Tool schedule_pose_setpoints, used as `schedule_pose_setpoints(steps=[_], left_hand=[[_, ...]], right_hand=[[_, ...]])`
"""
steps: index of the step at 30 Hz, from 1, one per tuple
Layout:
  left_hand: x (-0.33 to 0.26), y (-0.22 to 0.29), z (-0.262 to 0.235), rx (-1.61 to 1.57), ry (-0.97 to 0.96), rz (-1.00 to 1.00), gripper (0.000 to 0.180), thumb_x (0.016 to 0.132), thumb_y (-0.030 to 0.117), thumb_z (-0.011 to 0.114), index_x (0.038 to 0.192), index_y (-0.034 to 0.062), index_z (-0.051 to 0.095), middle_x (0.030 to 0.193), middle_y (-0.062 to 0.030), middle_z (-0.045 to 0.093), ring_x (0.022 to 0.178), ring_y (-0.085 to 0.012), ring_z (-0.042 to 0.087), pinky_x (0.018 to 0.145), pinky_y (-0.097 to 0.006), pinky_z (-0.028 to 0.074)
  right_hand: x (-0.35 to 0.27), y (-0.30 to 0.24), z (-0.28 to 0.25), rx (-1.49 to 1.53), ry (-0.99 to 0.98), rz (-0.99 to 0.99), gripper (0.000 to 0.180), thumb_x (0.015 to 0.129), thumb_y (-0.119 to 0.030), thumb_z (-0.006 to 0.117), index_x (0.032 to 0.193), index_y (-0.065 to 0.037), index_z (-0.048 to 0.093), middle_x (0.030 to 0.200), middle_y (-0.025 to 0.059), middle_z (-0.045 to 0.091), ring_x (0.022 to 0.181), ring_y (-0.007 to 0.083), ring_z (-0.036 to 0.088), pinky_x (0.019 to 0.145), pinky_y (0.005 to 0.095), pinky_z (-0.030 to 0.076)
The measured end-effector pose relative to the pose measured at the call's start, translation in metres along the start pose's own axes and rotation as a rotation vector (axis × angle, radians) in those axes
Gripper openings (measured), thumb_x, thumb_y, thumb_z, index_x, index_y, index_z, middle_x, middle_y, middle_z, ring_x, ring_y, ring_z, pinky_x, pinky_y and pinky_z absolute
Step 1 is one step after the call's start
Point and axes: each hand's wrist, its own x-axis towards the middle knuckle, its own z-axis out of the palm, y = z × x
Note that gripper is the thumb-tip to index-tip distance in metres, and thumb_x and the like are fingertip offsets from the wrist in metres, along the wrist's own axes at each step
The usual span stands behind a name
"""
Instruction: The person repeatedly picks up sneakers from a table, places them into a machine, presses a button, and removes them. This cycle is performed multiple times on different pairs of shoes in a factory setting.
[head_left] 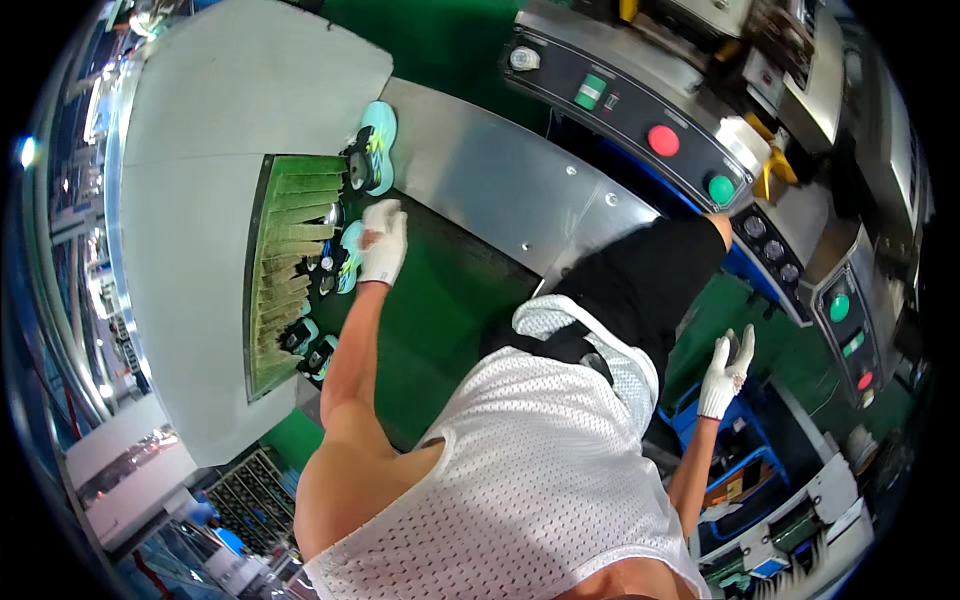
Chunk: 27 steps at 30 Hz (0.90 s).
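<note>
In the head view, a smooth grey machine housing with green strip curtain stands at left. Turquoise-and-black sports shoes are at its opening. The white-gloved left hand is beside one; whether its fingers grip, I cannot tell. The white-gloved right hand, at right, has fingers spread.

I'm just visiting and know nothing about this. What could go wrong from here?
Two possible risks:
1. The left hand is right beside a turquoise shoe, close to the strips; a careless reach might knock the shoe or snag on the strips.
2. The person's knee looks near a green button, so a shift in stance might bump it, though this view can't settle the gap.
</note>
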Motion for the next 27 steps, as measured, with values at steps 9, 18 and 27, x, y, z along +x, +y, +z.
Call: schedule_pose_setpoints(steps=[9, 18, 27], left_hand=[[0.14, -0.055, -0.036, 0.126, 0.097, -0.093, 0.087, 0.085, 0.034, 0.084, 0.153, -0.0004, 0.042, 0.14, -0.0229, 0.059, 0.132, -0.0364, 0.056, 0.11, -0.046, 0.045], [0.099, 0.05, 0.019, 0.07, 0.003, -0.035, 0.041, 0.084, 0.036, 0.081, 0.11, 0.0107, 0.061, 0.108, -0.0138, 0.062, 0.101, -0.0369, 0.065, 0.088, -0.05, 0.052], [0.075, 0.108, 0.027, -0.181, -0.203, 0.254, 0.035, 0.085, 0.026, 0.083, 0.108, 0.0055, 0.067, 0.105, -0.0133, 0.061, 0.089, -0.0298, 0.063, 0.082, -0.041, 0.052]], right_hand=[[0.035, -0.094, 0.035, -0.115, -0.254, -0.081, 0.058, 0.105, -0.007, 0.059, 0.159, -0.002, 0.04, 0.155, 0.016, 0.052, 0.133, 0.0257, 0.061, 0.108, 0.0374, 0.05], [0.016, -0.147, 0.059, -0.198, -0.339, -0.229, 0.06, 0.098, -0.005, 0.066, 0.154, 0.0, 0.046, 0.138, 0.0186, 0.066, 0.117, 0.0243, 0.07, 0.099, 0.0369, 0.057], [0.004, -0.197, 0.156, 0.091, -0.768, -0.263, 0.065, 0.096, -0.027, 0.071, 0.149, 0.003, 0.05, 0.144, 0.0257, 0.059, 0.115, 0.0349, 0.071, 0.1, 0.0415, 0.056]])
